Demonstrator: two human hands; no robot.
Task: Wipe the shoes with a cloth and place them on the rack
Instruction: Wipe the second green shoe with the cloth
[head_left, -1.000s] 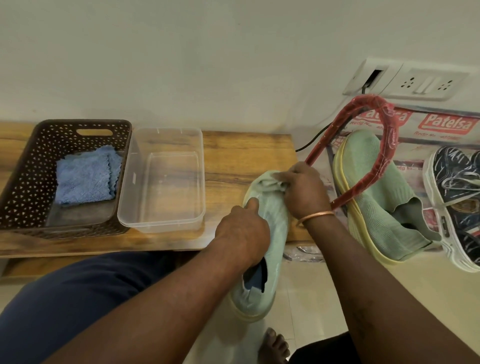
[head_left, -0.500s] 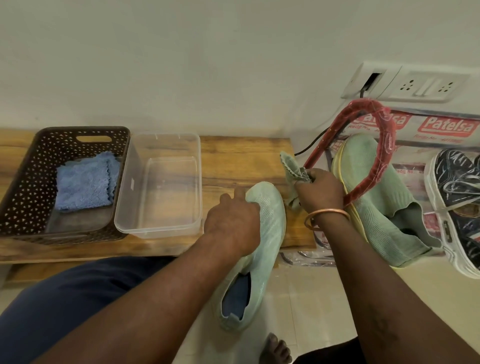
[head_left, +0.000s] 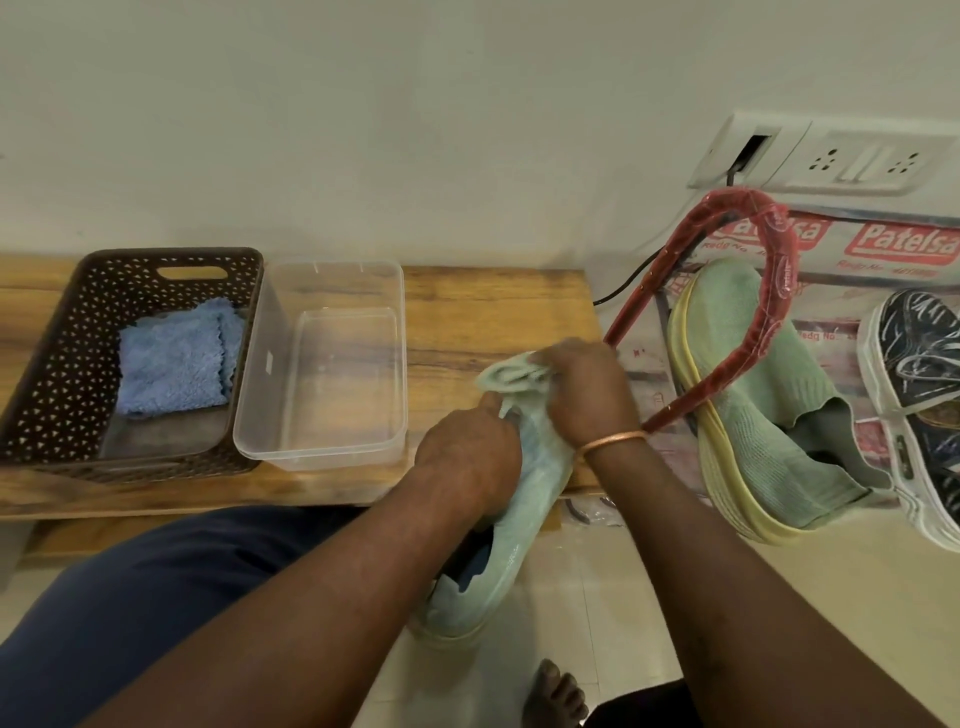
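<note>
Shoes are mid-clean here, one in hand and two already on the rack. At the left end of the bench (head_left: 488, 312) a brown basket (head_left: 62, 332) holds a folded blue cloth (head_left: 171, 358), and a clear plastic tub (head_left: 270, 364) stands just beside it. Over the bench's front right corner the left hand (head_left: 467, 462) grasps the green shoe (head_left: 524, 499) around its middle, toe up, heel hanging towards the floor. The right hand (head_left: 587, 395) clutches a bunched pale green cloth (head_left: 511, 374) and presses it on the toe. Half a second ago that cloth was lifted clear, up by the rack. Now it is back on the toe, so another stroke has begun and this shoe is probably not ready to put away. To the right, the rack (head_left: 779, 291) carries the matching shoe (head_left: 753, 395), with a dark patterned sneaker (head_left: 919, 364) beyond it.
</note>
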